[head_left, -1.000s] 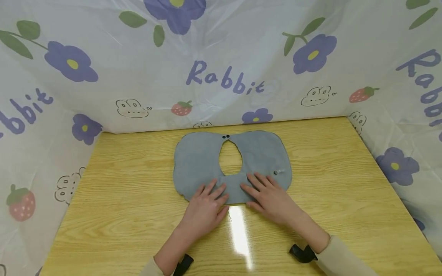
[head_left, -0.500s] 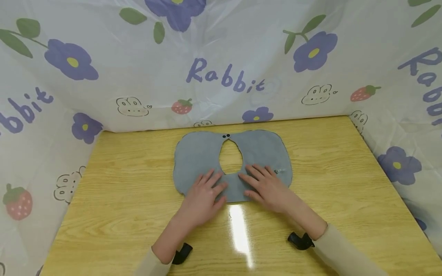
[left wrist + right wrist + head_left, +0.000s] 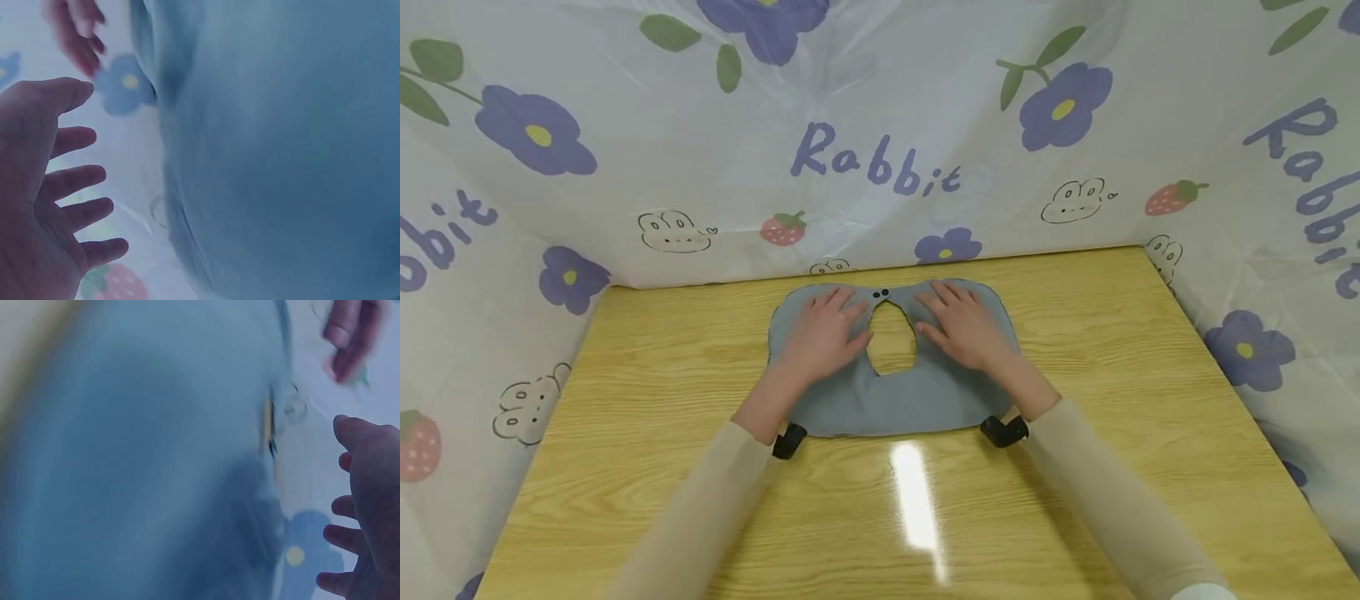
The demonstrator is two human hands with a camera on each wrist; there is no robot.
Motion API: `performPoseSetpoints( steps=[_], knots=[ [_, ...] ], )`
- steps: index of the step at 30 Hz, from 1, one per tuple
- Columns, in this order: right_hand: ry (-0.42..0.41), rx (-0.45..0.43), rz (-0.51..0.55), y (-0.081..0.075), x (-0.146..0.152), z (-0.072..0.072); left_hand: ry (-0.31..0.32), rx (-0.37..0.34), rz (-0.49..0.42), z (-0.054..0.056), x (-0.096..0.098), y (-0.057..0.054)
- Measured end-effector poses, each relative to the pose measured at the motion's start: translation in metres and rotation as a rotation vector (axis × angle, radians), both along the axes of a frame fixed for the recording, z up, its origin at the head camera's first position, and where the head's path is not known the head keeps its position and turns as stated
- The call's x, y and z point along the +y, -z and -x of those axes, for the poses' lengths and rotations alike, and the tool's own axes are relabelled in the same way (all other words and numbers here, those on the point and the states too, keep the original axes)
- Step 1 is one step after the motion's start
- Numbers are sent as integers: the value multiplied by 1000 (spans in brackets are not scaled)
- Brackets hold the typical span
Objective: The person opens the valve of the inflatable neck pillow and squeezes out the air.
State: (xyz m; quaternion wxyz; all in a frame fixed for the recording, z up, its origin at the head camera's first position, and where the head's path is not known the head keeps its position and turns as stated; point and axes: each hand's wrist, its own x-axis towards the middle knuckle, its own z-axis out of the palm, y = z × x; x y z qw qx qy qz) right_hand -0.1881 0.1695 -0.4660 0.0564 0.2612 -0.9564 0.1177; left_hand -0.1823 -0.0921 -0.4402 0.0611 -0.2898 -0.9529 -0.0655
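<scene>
Smoothing looks to be the step in hand: both palms lie flat on the grey pillow (image 3: 887,400), a deflated U-shaped neck cushion spread in the middle of the table (image 3: 625,433), its far edge near the curtain (image 3: 880,100). The left hand (image 3: 822,333) rests fingers straight on the left lobe; the right hand (image 3: 964,327) mirrors it on the right lobe, fingers spread and relaxed, gripping nothing. Between them sits the oval cut-out, with two small black snaps (image 3: 881,293) at the far tips. The next move likely calls for even downward pressure while sliding outward (so trapped air and creases leave the fabric), or for pinching the two tips to fold them. The pillow seems soft, velvety and limp, with a seamed outline; the table is glossy wood-grain laminate; the curtain is thin, crinkled plastic printed with flowers and strawberries.
</scene>
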Motion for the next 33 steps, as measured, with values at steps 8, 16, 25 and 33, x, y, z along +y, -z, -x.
performPoseSetpoints(
  steps=[8, 16, 25, 33],
  knots=[
    [113, -79, -47, -7, 14, 41, -134, -179, 140, 39, -3, 8],
    [96, -181, -187, 7, 6, 41, -138, -262, 149, 47, 0, 19],
    [144, -181, -260, 12, 5, 38, -166, -273, 120, 45, -4, 23],
    [154, -189, -293, 16, 3, 39, -169, -285, 119, 46, -5, 27]
  ],
)
